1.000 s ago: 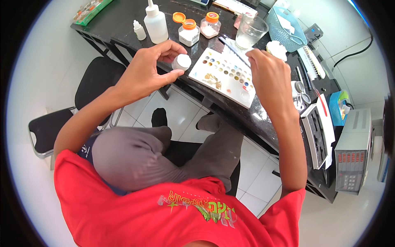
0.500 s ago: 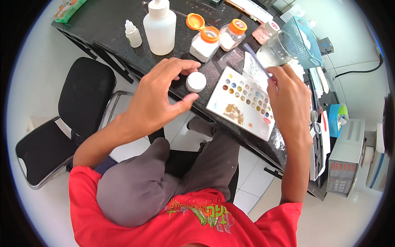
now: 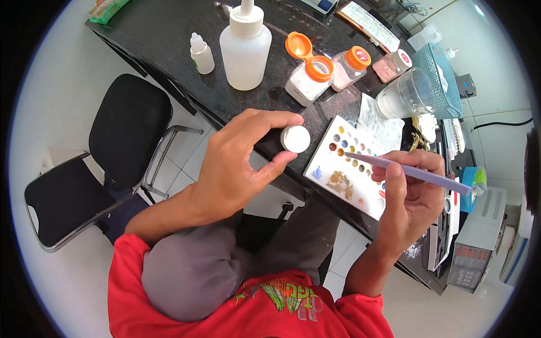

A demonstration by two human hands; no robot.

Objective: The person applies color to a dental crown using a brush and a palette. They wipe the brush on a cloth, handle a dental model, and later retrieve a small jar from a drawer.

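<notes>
My left hand (image 3: 239, 155) curves its thumb and index finger round a small round white jar (image 3: 296, 138) at the table's front edge, fingertips against its sides. In my right hand (image 3: 414, 188) is a slim lavender brush (image 3: 417, 171), pinched between thumb and fingers. The brush slants to the left, its tip at the small colour wells of a white palette (image 3: 360, 201). Brown and blue smears mark the palette's near part. Its right side is partly hidden behind my right hand.
Behind the jar stand a white squeeze bottle (image 3: 244, 56), a dropper bottle (image 3: 202, 55), an open orange-lidded jar (image 3: 307, 84) and a closed one (image 3: 346, 70). A clear glass (image 3: 403, 97) is beside a blue basket (image 3: 442, 84). A crumpled sheet (image 3: 378, 125) lies behind the palette.
My left fingers have closed in on the white jar. My right hand has come down from near the glass and turned the brush, so its tip is now over the palette wells.
</notes>
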